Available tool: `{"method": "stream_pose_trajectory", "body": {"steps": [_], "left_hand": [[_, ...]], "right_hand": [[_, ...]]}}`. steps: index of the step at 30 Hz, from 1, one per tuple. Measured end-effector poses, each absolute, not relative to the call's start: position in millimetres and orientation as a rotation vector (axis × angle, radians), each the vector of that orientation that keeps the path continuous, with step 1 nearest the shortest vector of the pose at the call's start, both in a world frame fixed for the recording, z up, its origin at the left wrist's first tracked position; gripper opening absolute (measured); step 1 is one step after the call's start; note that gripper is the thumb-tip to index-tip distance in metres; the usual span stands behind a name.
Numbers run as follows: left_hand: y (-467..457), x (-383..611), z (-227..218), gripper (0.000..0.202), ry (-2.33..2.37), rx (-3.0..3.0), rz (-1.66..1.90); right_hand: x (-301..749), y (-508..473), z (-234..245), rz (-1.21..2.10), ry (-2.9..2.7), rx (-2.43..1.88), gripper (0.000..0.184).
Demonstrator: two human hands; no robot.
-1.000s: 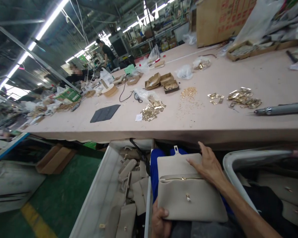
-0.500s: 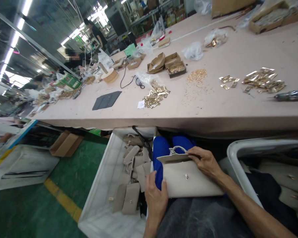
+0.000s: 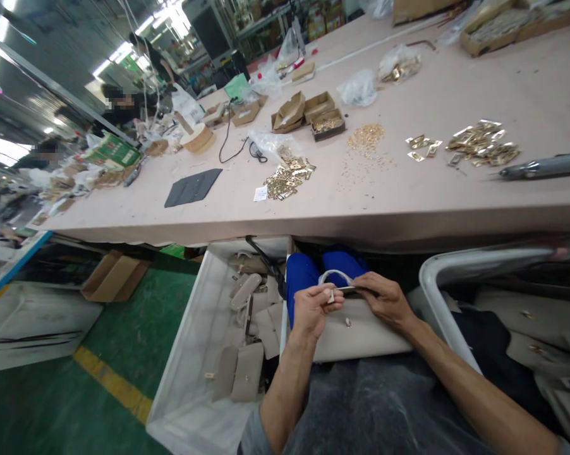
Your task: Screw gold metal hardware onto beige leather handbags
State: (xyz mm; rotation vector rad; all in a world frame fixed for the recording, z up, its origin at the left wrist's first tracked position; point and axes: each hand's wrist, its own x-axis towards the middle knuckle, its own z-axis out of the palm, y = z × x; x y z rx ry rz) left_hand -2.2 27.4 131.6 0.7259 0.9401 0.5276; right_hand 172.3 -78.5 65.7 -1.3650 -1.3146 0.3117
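Observation:
A beige leather purse [image 3: 356, 335] lies on my lap, just below the table edge. My left hand [image 3: 313, 309] pinches the small strap tab at the purse's top left. My right hand [image 3: 384, 300] grips the top edge of the purse at the right, fingers curled over it. A thin beige loop handle [image 3: 335, 275] arches between the two hands.
A white crate [image 3: 204, 354] with several beige purses stands at my left; another bin [image 3: 460, 272] with purses at my right. The pink table [image 3: 313, 208] holds gold hardware piles [image 3: 484, 142], small screws, cardboard boxes [image 3: 308, 112], a dark pad [image 3: 193, 187] and a grey tool [image 3: 545, 167]. People work at the far left.
My left hand rose from the purse's lower left corner to its top and pinched the strap tab. The purse's flap folded shut, and my right hand closed on the top edge.

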Motion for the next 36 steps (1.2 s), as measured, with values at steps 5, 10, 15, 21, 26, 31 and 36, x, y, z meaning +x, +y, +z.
{"method": "stream_pose_trajectory", "body": {"steps": [5, 10, 15, 21, 26, 31, 36], "left_hand": [[8.3, -5.3, 96.8, 0.053, 0.898, 0.787, 0.591], [4.0, -3.7, 73.6, 0.062, 0.930, 0.882, 0.614], [4.2, -3.4, 67.9, 0.070, 0.955, 0.868, 0.603], [8.9, -2.4, 64.2, 0.066, 0.963, 0.877, 0.603], [7.2, -1.4, 69.2, 0.067, 0.969, 0.864, 0.620], [3.6, -1.4, 66.5, 0.068, 1.030, 0.845, 0.687], [6.5, 1.4, 71.4, 0.068, 1.028, 0.847, 0.639]], "right_hand": [[175.7, -75.6, 45.6, 0.368, -1.302, -1.462, 0.018], [177.2, -69.4, 31.7, 0.375, -1.284, -1.642, 0.023], [174.9, -71.8, 24.8, 0.308, -1.326, -1.724, 0.035], [171.9, -71.5, 22.7, 0.238, -1.344, -1.747, 0.040], [179.8, -73.9, 47.5, 0.263, -1.311, -1.662, 0.049], [233.3, -78.4, 92.4, 0.064, -1.131, -1.748, 0.025], [334.2, -76.2, 146.7, -0.333, -1.050, -1.926, 0.019]]}}
